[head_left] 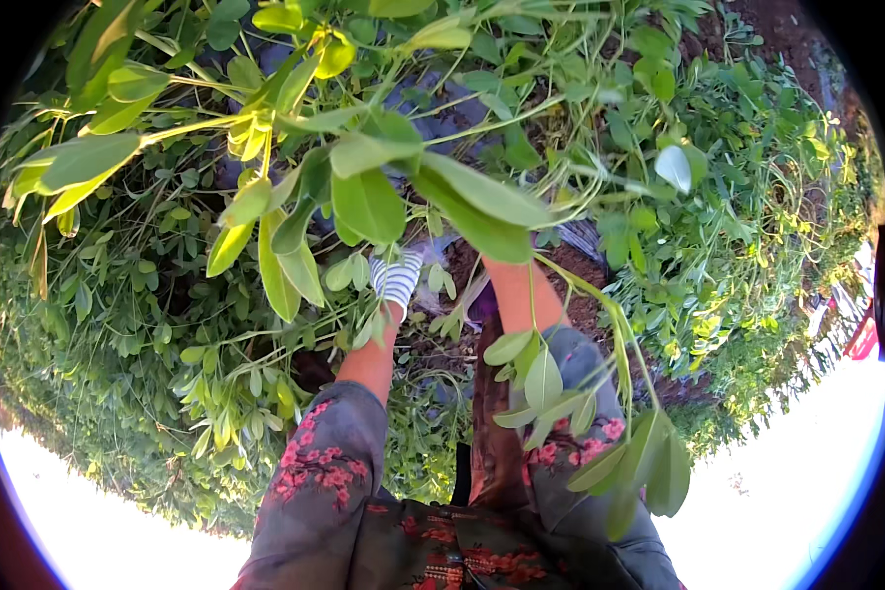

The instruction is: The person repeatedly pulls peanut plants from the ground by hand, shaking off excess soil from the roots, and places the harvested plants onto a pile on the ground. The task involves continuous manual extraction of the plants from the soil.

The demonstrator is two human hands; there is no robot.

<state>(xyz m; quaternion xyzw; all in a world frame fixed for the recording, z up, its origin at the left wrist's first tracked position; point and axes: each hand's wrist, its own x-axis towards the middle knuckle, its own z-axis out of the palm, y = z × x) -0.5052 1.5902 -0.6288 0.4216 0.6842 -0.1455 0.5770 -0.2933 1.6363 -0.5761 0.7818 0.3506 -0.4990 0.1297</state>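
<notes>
My left hand [396, 276], in a white glove with dark stripes, reaches down into leafy green plants, which look like peanut plants. Leaves cover its fingers, so its grip does not show. Of my right arm only the bare forearm [525, 299] and the grey flowered sleeve [579, 365] appear; large leaves [479, 203] hide the hand. Close to the camera, leafy stems [258, 125] spread across the upper part of the view. Another leafy stem [619, 317] droops over my right sleeve. Beside my left glove lies some thin clear plastic film [435, 254].
Dense foliage [140, 317] surrounds my arms on both sides. Reddish-brown soil [579, 269] shows near my right forearm, and more bare soil [782, 37] at the upper right. A brown garment or leg [489, 413] is between my arms. Something red [861, 335] stands at the far right.
</notes>
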